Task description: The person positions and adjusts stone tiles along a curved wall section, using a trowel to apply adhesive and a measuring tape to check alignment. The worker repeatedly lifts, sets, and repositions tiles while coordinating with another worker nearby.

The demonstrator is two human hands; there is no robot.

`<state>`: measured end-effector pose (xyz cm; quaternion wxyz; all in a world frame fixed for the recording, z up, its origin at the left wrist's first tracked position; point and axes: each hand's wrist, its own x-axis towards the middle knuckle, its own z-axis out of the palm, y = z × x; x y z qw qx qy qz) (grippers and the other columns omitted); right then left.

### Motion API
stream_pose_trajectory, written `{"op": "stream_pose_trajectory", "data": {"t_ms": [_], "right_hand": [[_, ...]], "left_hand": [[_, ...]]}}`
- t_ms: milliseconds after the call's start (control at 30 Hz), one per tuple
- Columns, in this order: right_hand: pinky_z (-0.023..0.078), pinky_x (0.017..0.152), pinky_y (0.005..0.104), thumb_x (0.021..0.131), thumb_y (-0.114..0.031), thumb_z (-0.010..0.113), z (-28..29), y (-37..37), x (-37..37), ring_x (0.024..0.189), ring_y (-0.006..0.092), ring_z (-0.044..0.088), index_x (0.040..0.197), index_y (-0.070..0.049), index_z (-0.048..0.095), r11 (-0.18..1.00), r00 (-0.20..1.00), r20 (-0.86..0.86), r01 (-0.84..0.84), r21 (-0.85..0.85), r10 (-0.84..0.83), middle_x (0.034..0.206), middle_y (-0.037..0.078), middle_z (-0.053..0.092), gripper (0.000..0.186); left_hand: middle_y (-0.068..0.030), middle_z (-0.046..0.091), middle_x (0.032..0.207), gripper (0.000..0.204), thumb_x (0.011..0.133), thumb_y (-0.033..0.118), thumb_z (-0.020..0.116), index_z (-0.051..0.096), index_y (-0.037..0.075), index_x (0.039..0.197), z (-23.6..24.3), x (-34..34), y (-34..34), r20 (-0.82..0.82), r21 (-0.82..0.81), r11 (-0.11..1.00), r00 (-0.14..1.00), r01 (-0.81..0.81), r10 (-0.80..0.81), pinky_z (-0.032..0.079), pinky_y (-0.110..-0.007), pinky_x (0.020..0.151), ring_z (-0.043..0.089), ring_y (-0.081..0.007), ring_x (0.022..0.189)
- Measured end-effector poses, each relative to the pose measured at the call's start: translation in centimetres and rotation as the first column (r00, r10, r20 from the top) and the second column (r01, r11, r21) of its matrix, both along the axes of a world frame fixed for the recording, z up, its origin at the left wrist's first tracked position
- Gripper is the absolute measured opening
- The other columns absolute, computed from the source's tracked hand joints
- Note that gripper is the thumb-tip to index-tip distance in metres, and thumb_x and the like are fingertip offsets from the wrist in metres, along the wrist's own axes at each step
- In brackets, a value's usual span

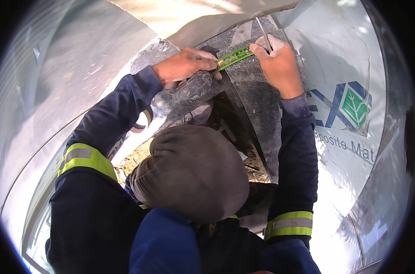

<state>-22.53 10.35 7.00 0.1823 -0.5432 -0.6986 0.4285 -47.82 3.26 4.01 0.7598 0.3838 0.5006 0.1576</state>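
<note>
Between my hands a bright green measuring tape [235, 58] is stretched taut over a dusty grey panel [248, 82]. At its left end my left hand [187, 66] is closed, pinching the tape between thumb and fingers. My right hand [280, 66] grips the other end by thumb and fingertip. A thin, pale grey, pencil-like stick [264, 33] also sticks up from between the fingers of that hand. Below the left hand lies a rounded, dusty grey shape [191, 89] that I cannot make out.
A large rounded grey-brown cloth-covered form [193, 169] fills the middle below my hands. To the right leans a white sheet [340, 68] with a green leaf mark. A pale board [193, 18] lies at the far side. A tape roll [143, 121] sits beside my left forearm.
</note>
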Motion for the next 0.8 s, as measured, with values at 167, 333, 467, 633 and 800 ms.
{"op": "stream_pose_trajectory", "data": {"t_ms": [167, 333, 467, 633, 800], "right_hand": [[0.045, 0.062, 0.0350, 0.092, -0.017, 0.070, -0.1, 0.0, 0.2, 0.061, 0.0171, 0.053, 0.090, -0.002, 0.066, 0.999, 1.000, 0.007, -0.006, 0.049, 0.006, 0.066, 0.008, 0.059, 0.017], [0.046, 0.064, 0.0361, 0.092, -0.017, 0.070, 0.1, 0.2, 0.2, 0.062, 0.0216, 0.053, 0.090, -0.001, 0.065, 1.000, 1.000, 0.009, -0.013, 0.024, 0.013, 0.067, 0.010, 0.059, 0.017], [0.047, 0.066, 0.0369, 0.092, -0.017, 0.070, 0.2, 0.3, 0.1, 0.063, 0.0242, 0.055, 0.090, -0.001, 0.065, 1.000, 0.999, 0.028, -0.020, 0.011, 0.020, 0.069, 0.012, 0.061, 0.017], [0.047, 0.066, 0.0367, 0.092, -0.017, 0.071, 0.4, 0.3, 0.1, 0.064, 0.0237, 0.056, 0.090, -0.001, 0.065, 1.000, 1.000, 0.010, -0.023, 0.021, 0.023, 0.071, 0.012, 0.063, 0.017], [0.048, 0.068, 0.0362, 0.092, -0.016, 0.070, 0.5, 0.4, 0.3, 0.066, 0.0221, 0.058, 0.090, 0.000, 0.065, 0.999, 0.999, -0.010, -0.031, -0.008, 0.031, 0.073, 0.012, 0.066, 0.016]], "left_hand": [[-0.0173, 0.073, 0.112, 0.037, 0.102, 0.017, 0.051, 0.058, -0.005, 0.131, 1.3, -0.1, 0.0, 0.165, -0.127, 0.985, 0.977, -0.116, 0.137, 0.061, -0.032, 0.076, 0.072, -0.0227, 0.079], [-0.0230, 0.071, 0.115, 0.041, 0.101, 0.012, 0.046, 0.052, -0.005, 0.137, 1.1, -0.6, 0.2, 0.162, -0.177, 0.975, 0.974, -0.131, 0.160, 0.063, -0.034, 0.066, 0.074, -0.0259, 0.075], [-0.0247, 0.071, 0.117, 0.040, 0.101, 0.013, 0.046, 0.052, -0.005, 0.137, 0.4, -1.2, 0.2, 0.204, -0.225, 0.969, 0.967, -0.106, 0.153, 0.063, -0.035, 0.064, 0.074, -0.0269, 0.075], [-0.0233, 0.071, 0.116, 0.040, 0.101, 0.013, 0.047, 0.054, -0.006, 0.135, 0.5, -0.9, 0.2, 0.177, -0.227, 0.967, 0.972, -0.116, 0.158, 0.063, -0.036, 0.065, 0.074, -0.0268, 0.074], [-0.0184, 0.073, 0.110, 0.034, 0.098, 0.015, 0.058, 0.063, -0.006, 0.124, 0.4, -0.4, 0.2, 0.096, -0.122, 0.986, 0.988, -0.109, 0.121, 0.062, -0.034, 0.070, 0.073, -0.0241, 0.082]]}}
